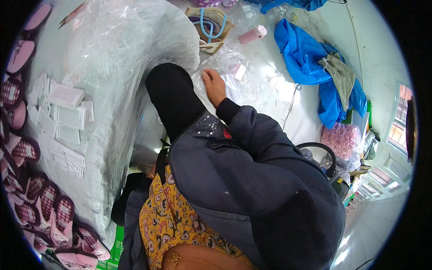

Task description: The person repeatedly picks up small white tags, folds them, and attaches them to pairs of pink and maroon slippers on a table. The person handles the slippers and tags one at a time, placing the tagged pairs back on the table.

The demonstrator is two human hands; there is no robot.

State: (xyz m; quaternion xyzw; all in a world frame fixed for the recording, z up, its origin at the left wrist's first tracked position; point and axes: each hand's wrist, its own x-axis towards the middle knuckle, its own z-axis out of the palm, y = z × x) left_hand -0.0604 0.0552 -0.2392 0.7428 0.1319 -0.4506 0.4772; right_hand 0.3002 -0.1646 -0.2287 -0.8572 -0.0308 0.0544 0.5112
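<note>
My right hand (pixel 213 87) is beside my black-clad knee (pixel 173 92), its fingers bent and drawn together. What they hold, if anything, is hidden. Clear plastic wrapping (pixel 252 87) lies around it, with a folded white sheet (pixel 231 86) and a small white-and-pink box (pixel 239 72) just to its right. My left hand is out of sight; only a dark sleeve (pixel 132 200) shows low on the left.
A plastic-covered table (pixel 108 180) on the left carries white cards (pixel 67 114) and many pink slippers (pixel 56 211). Beyond my right hand are an open bag (pixel 209 42) with blue handles and a pink bottle (pixel 253 34). Blue tarpaulin (pixel 294 54) lies farther right.
</note>
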